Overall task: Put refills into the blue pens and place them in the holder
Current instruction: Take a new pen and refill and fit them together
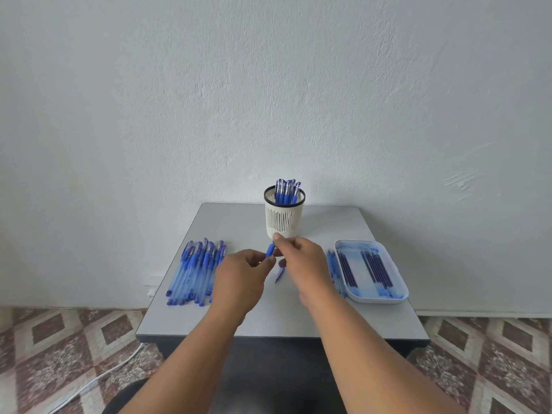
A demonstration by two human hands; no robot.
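1. Centre of frame, just below the holder (284, 218): both hands meeting over one blue pen (270, 250).
2. Left hand (239, 276), lower centre-left: fingertips pinching the near end of that pen, fingers curled in toward the palm.
3. Right hand (301, 261), just right of centre: thumb and forefinger pinching the pen's far end, right at the foot of the holder; remaining fingers curled underneath, possibly on a second small part, hard to tell from this angle.
4. Loose blue piece (280, 274) lying on the counter (277, 318) between the two wrists, probably a cap or pen section.
5. Holder: white slotted cup with a dark rim, upright at the back centre of the counter, already carrying a cluster of finished pens (287, 192) standing caps up.
6. Left-centre of frame: pile of empty pens (195, 268) lying side by side on the counter, caps toward the wall.
7. Right-centre of frame: white tray (388, 298), ink-stained inside, holding dark refills (373, 267) laid lengthwise; a few more refills on the counter just beside the tray's left wall.
8. Lower corners: patterned tiled floor (59, 354), with a white cable (98, 380) trailing across at lower left.
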